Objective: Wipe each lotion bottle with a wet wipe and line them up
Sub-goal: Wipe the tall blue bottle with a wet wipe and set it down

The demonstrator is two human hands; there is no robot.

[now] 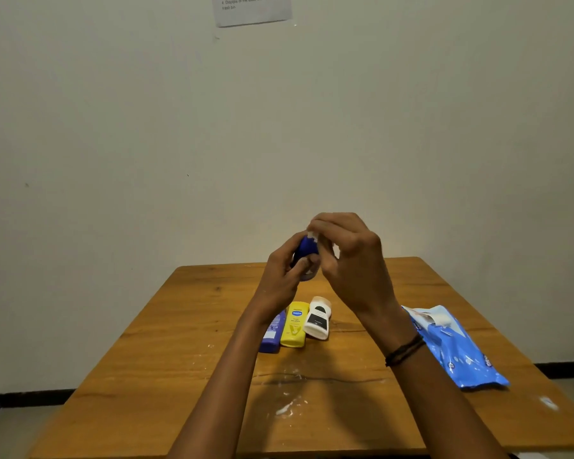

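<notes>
One bottle (307, 250) sits between fingers (330, 224), seemingly under wipe (312, 236).

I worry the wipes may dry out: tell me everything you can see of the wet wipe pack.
The wet wipe pack is a soft, glossy blue plastic pouch with white print, slightly crumpled, lying flat near the right edge of the wooden table. The white flap at its far end looks peeled back, leaving it open. Only the table touches it.

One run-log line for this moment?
left hand holds dark blue lotion bottle; right hand presses white wet wipe on it; wooden table: purple bottle, yellow bottle, white bottle side by side; blue wipes pack right
</notes>
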